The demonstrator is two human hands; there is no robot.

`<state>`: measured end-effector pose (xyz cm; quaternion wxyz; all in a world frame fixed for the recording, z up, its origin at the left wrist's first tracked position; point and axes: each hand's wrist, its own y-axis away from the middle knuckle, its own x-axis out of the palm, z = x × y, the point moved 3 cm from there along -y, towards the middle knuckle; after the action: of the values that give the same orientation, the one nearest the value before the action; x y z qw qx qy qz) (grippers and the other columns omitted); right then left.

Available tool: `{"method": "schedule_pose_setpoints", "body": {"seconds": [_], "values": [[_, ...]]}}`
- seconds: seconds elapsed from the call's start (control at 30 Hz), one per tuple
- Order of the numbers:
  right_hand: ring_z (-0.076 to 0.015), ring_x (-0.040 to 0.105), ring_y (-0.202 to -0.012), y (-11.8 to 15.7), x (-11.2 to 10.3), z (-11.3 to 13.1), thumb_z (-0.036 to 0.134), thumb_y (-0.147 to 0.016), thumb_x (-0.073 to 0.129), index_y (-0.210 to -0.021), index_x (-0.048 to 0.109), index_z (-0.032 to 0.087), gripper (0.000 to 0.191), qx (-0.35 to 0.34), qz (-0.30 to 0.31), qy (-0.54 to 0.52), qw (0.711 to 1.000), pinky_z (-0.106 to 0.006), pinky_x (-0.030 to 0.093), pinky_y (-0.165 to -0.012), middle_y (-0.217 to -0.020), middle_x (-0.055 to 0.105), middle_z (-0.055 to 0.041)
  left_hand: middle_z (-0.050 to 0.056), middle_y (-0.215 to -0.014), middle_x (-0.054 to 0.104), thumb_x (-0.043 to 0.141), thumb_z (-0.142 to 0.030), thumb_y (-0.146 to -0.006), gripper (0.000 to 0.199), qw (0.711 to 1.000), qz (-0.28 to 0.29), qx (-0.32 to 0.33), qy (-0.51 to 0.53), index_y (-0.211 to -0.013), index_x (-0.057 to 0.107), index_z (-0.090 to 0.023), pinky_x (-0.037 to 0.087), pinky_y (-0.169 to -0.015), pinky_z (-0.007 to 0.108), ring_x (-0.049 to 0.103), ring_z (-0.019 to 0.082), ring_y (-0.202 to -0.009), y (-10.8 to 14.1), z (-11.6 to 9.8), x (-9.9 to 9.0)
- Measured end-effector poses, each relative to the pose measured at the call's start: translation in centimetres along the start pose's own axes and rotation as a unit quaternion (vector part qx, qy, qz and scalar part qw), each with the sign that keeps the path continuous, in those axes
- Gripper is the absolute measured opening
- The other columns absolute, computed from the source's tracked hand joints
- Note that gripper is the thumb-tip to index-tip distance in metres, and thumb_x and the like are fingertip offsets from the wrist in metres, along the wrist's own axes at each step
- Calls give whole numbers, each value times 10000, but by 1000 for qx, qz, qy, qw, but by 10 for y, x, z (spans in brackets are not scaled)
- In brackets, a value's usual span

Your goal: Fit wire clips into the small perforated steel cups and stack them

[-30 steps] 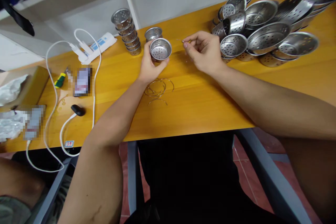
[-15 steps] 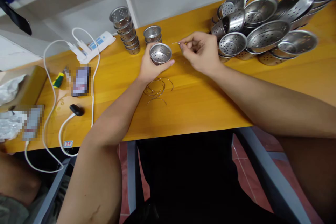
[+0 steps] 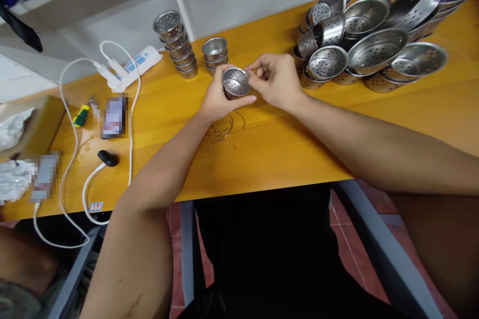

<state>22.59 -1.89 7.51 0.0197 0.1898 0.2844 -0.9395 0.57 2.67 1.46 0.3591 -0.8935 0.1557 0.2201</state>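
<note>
A small perforated metal cup [image 3: 236, 82] is held tilted, its mouth toward me, in my left hand [image 3: 217, 97], with the thumb along its near side. My right hand [image 3: 275, 77] is closed in a pinch at the cup's right rim. The curved wire it pinches is mostly hidden behind the fingertips now. Below the cup, several thin curved wires [image 3: 224, 132] lie loose on the wooden table [image 3: 262, 159].
Behind my left hand stand a tall stack of perforated cups [image 3: 177, 45] and a shorter stack [image 3: 215, 52]. Many perforated metal bowls [image 3: 377, 50] are piled at right. A power strip [image 3: 136, 67], cables, phone [image 3: 114, 115] and green-yellow tool [image 3: 81, 115] lie left.
My right hand has moved left and slightly down, bringing the wire to the cup's rim. The cup in my left hand has shifted a little to the right.
</note>
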Motion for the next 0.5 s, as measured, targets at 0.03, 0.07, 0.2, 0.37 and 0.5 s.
{"method": "schedule_pose_setpoints", "body": {"seconds": [0.03,0.07,0.2,0.37,0.5], "values": [[-246,617,-702,0,0,-1,452,-1067,904,-1022,830,282,191,-3,2,1,1000,-425,570,-685,-822,698,-32,78,-1480,724,994,-921,-820,1118,1000,1,-2,1,-1619,459,-351,670,-1276,558,819,318,-1389,0,-2,0],[-256,627,-709,0,1,-2,470,-1084,902,-1038,830,291,199,-7,4,0,1000,-440,589,-692,-828,696,-37,77,-1476,727,976,-930,-834,1100,1000,3,-2,2,-1615,460,-351,675,-1265,546,823,310,-1374,0,-4,0],[-293,674,-774,1,0,5,579,-1121,899,-1136,843,312,273,-28,13,-44,999,-474,632,-736,-850,690,-56,85,-1480,733,896,-983,-872,1049,1000,6,7,0,-1580,470,-338,682,-1232,515,828,294,-1351,0,-10,-2],[-237,668,-715,0,-14,27,844,-1067,899,-1177,883,311,544,-9,117,-127,985,-419,572,-626,-1072,835,-79,68,-1464,746,802,-1013,-932,988,1000,7,24,-2,-1573,488,-330,676,-1253,532,831,292,-1382,-2,-1,-6],[-214,639,-638,0,-23,37,932,-962,967,-1146,877,350,617,-6,206,-151,967,-386,539,-575,-858,775,-10,44,-1441,752,763,-989,-986,885,999,16,31,30,-1560,525,-359,712,-1216,509,853,264,-1340,-3,2,-6]]}}
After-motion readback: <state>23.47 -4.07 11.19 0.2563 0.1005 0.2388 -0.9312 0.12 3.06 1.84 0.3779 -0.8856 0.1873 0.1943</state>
